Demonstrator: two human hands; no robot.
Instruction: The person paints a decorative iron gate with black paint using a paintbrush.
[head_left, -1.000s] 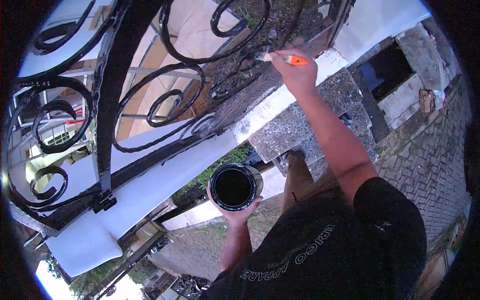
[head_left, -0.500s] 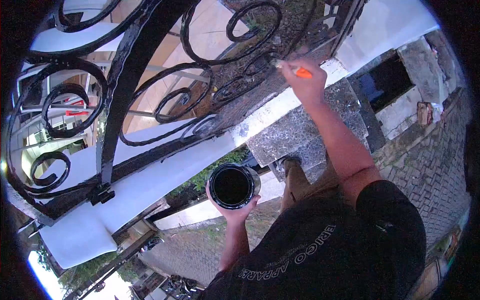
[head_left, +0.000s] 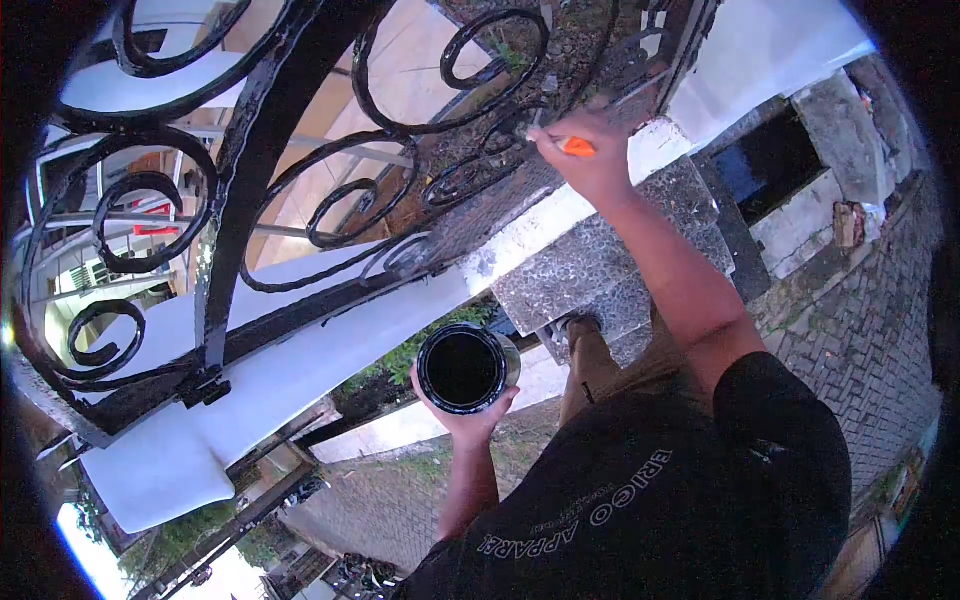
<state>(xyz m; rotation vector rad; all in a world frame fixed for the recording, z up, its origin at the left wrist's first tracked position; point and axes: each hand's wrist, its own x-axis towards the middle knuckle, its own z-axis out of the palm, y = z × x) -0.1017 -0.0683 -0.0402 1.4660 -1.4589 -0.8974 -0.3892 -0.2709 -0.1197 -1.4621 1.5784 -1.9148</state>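
My left hand (head_left: 470,425) is wrapped round an uncovered paint can (head_left: 462,369) with black paint inside and on its rim, held below the ironwork. In my right hand (head_left: 595,160) is a paintbrush (head_left: 577,146) with an orange handle, its bristle end pointing left. That end overlaps a small scroll of the black wrought-iron gate (head_left: 240,150). Large curls and a thick bar of the gate fill the upper left, shiny with black coating in places. Some pale patches show along the thick bar.
White sheeting (head_left: 300,375) lies beneath the gate, and more white sheeting (head_left: 770,60) covers the upper right. My feet are on a speckled stone step (head_left: 570,265). Beside it is a dark opening (head_left: 768,160) in the concrete; brick paving (head_left: 840,350) lies to the right.
My right hand with the paintbrush has moved a little left and down along the small scroll. My left hand holds the paint can in nearly the same place.
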